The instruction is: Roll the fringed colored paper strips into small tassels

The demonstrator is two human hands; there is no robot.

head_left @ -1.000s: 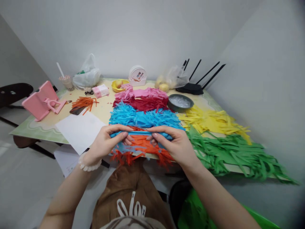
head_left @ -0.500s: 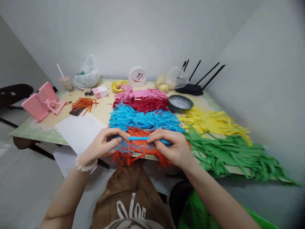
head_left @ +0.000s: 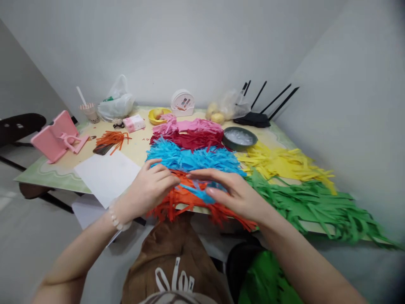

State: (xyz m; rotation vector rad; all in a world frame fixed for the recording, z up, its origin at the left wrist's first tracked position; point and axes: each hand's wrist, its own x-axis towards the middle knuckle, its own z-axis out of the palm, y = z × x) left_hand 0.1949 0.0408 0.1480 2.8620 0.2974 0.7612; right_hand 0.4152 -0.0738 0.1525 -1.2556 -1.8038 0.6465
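My left hand is closed, its fingers and thumb pinching one end of a light blue tissue-paper strip that has a narrow twisted part and wider, loose paper towards the right. My right hand is open, with fingers stretched out and the thumb apart, curving around the right part of the blue paper. Part of that paper is hidden behind the right hand. Under both hands lies orange fringed tissue paper, spread along the table's front edge. Just behind it is a blue fringed pile.
Red fringe and pink fringe lie farther back, yellow and green fringe to the right. Near the back stand a dark bowl and a black router. White paper and a pink stand are left.
The right hand has loosened from its pinch and spread its fingers. The blue strip, stretched level between both hands before, now slants down to the right.
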